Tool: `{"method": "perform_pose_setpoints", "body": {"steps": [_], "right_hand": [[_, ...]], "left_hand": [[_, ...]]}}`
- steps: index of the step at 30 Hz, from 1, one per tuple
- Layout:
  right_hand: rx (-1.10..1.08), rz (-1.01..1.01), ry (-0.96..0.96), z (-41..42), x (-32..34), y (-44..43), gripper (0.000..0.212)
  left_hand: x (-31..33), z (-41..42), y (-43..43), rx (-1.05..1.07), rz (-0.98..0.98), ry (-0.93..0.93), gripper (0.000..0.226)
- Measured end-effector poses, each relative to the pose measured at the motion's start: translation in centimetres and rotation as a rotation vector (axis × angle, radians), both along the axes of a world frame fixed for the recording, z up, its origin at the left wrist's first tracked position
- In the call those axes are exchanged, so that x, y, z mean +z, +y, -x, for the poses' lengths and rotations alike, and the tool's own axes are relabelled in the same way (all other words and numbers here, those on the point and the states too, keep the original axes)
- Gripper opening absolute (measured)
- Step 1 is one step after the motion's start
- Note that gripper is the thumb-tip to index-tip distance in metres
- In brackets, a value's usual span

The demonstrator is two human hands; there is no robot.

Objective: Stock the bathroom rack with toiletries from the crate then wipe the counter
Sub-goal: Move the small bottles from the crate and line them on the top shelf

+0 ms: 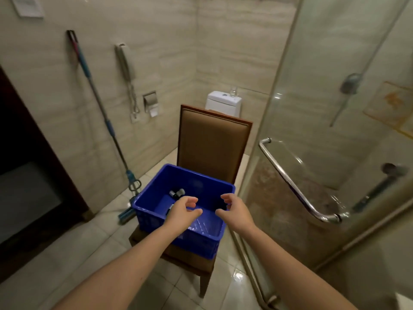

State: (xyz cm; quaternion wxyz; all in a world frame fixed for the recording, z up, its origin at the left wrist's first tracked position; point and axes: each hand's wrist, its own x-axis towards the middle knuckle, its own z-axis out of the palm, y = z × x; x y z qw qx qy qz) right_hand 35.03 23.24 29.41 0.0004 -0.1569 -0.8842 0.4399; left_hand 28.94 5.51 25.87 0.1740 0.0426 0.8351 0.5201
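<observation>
Blue crate [154,217] sits on the chair [212,139] seat, small bottles [177,193] near its far-left corner — left hand [182,212] and right hand [235,211] hover above, each grip loose, holding nothing

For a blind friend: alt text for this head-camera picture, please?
A person's left hand and right hand hover, empty, over a blue crate holding small dark bottles, set on a brown chair. A mop leans on the tiled wall; a glass shower door stands right.
</observation>
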Motion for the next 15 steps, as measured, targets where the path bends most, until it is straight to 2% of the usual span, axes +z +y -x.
{"method": "perform_pose_setpoints", "body": {"steps": [15], "right_hand": [[0.176, 0.145, -0.111, 11.0, -5.5, 0.9, 0.050]], "left_hand": [[-3.6, 6.9, -1.5, 0.188, 0.086, -0.080, 0.033]]}}
